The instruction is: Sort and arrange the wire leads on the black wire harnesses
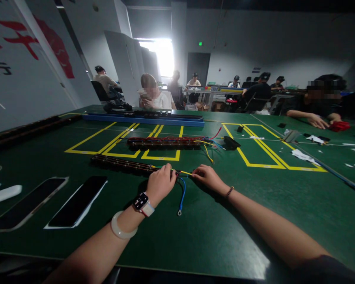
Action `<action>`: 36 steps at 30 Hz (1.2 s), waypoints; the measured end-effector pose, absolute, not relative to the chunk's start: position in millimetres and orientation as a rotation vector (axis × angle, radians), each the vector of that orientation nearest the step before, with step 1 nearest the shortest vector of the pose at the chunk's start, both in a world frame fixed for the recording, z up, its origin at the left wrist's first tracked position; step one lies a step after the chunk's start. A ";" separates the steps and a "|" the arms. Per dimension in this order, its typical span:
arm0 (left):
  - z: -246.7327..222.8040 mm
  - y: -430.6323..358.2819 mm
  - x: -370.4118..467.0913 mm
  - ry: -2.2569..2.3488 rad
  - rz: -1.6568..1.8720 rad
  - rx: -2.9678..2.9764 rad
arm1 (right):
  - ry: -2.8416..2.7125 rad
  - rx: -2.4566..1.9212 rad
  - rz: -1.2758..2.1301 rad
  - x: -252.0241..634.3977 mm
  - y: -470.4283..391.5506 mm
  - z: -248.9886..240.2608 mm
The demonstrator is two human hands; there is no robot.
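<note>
Now right hand (207, 177) pinches yellow wire (185, 172) (blue tray (144, 120): black strips (157, 114)).

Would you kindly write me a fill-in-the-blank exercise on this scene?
1. Worn behind the left hand are a bangle and a ____.
2. The right hand pinches a ____ wire.
3. The nearest ring terminal ends a ____ lead.
4. The table is ____.
Missing words: watch; yellow; blue; green.

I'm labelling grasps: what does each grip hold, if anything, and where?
The right grip pinches a yellow wire by its visible right end. The left grip covers the right end of the near black strip; its hold is hidden.
</note>
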State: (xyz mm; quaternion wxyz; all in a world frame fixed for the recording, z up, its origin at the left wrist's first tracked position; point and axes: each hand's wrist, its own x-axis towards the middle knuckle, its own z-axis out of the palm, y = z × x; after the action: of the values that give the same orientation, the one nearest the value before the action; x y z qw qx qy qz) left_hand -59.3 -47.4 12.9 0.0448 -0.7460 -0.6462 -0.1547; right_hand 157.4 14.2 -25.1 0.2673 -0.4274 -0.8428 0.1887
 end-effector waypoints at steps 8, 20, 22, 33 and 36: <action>7.9 -47.8 -59.5 -1.568 -0.686 -2.433 | -2.270 -1.139 0.510 157.3 13.7 -24.8; 3.5 -64.0 -47.0 -1.152 -0.591 -2.835 | -2.311 -1.173 0.462 156.7 15.9 -26.3; 5.0 -64.3 -46.8 -1.190 -0.652 -2.823 | -2.330 -1.200 0.459 156.2 14.9 -24.0; 1.4 -60.8 -45.8 -1.688 -0.508 -2.792 | -2.467 -1.295 0.607 149.5 -2.9 -2.9; 2.7 -61.3 -45.0 -1.789 -0.530 -2.796 | -2.501 -1.326 0.676 147.0 -6.9 0.4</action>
State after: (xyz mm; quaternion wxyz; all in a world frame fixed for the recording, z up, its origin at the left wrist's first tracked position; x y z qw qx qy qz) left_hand -45.0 -61.3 2.7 -0.1095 -0.8268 -0.5290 -0.1569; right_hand 147.0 -6.9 0.4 0.1155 -0.4527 -0.8535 0.2308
